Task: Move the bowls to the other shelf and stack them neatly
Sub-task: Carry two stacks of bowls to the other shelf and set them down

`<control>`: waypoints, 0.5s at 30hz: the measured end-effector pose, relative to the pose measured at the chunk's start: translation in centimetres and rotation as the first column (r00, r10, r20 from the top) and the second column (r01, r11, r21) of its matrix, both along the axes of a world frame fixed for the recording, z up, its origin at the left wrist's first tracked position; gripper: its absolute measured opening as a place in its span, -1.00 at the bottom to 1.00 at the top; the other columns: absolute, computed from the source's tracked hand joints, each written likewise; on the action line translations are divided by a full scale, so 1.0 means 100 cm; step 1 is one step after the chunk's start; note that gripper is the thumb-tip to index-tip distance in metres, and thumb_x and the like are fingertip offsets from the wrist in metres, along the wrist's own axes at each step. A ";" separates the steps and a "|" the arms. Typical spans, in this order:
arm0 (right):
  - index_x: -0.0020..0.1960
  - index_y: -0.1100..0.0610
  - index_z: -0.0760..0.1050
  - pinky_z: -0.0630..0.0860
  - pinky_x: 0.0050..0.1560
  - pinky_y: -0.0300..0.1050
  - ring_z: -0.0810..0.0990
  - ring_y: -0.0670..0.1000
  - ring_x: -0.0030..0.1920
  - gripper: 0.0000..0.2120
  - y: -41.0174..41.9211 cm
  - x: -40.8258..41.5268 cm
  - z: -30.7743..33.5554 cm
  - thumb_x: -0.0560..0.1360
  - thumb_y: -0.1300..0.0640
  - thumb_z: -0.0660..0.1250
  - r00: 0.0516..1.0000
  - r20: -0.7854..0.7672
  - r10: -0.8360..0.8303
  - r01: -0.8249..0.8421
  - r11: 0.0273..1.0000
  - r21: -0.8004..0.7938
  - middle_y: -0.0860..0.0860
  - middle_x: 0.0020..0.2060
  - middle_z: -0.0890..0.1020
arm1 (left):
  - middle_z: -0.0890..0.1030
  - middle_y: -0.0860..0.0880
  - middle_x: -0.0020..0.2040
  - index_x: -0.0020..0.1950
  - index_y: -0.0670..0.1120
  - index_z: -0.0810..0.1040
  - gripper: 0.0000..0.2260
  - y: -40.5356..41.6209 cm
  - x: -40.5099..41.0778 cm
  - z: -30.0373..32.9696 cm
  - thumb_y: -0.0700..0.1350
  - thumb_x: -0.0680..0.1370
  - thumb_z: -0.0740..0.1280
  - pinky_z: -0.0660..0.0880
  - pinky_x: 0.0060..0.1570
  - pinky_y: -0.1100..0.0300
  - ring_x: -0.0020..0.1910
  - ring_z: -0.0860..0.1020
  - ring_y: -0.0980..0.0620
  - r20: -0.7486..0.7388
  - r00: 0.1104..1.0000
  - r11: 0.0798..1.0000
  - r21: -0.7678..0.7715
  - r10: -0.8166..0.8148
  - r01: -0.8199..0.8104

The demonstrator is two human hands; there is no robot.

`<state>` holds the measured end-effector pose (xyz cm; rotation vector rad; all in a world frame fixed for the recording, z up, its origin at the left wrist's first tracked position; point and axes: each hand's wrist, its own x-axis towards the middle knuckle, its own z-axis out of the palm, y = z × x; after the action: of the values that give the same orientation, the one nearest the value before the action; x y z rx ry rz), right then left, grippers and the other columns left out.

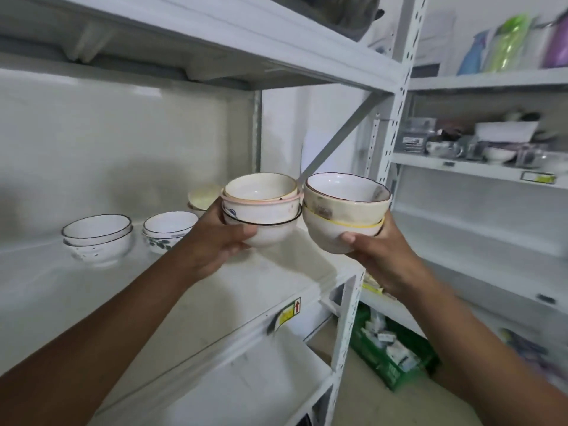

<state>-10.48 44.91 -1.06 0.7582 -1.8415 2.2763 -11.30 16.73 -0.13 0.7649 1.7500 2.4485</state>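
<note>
While left hand [215,241] grips one bowl stack [261,207] and right hand [378,250] another [344,210], both raised over the shelf [92,287], three bowl stacks [98,235] sit behind; upright post [396,96] stands right.

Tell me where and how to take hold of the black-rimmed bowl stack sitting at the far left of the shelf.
Grip the black-rimmed bowl stack low on the bottom bowl's wall, fingers curling under its base, coming from the open front of the shelf. It is two nested bowls standing upright, so lifting the lower one likely carries both. Both hands are full: left hand, right hand.
</note>
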 end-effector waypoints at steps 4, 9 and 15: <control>0.51 0.23 0.24 0.55 0.15 0.18 0.57 0.25 0.23 -0.11 0.045 0.020 0.004 0.24 0.27 0.53 0.995 -0.005 -0.104 0.103 0.994 -0.033 0.31 0.31 0.53 | 0.66 -0.09 0.14 0.33 -0.14 0.42 -0.09 0.051 -0.005 0.002 -0.08 0.04 0.70 0.60 -0.05 0.03 0.14 0.62 -0.06 -0.004 0.986 0.985 0.032 -0.169 0.169; 0.52 0.23 0.20 0.52 0.21 0.27 0.56 0.21 0.24 -0.06 0.106 0.039 0.007 0.24 0.25 0.57 0.974 0.009 -0.228 0.228 0.973 -0.031 0.33 0.34 0.49 | 0.60 -0.15 0.22 0.45 -0.21 0.34 0.03 0.117 -0.016 0.004 -0.08 0.05 0.70 0.60 -0.04 0.02 0.20 0.59 -0.10 0.001 0.963 0.963 0.032 -0.268 0.268; 0.52 0.22 0.24 0.34 0.32 0.44 0.51 0.26 0.30 -0.06 0.185 0.049 0.005 0.25 0.20 0.61 0.940 0.027 -0.341 0.342 0.940 -0.020 0.33 0.36 0.48 | 0.55 -0.21 0.24 0.45 -0.25 0.29 0.06 0.199 -0.033 0.006 -0.07 0.05 0.70 0.59 0.05 -0.09 0.22 0.56 -0.16 -0.001 0.925 0.925 0.033 -0.380 0.379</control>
<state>-5.60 63.37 -0.58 0.3715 -1.7862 2.0866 -14.57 36.67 0.45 0.9926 1.3999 2.2183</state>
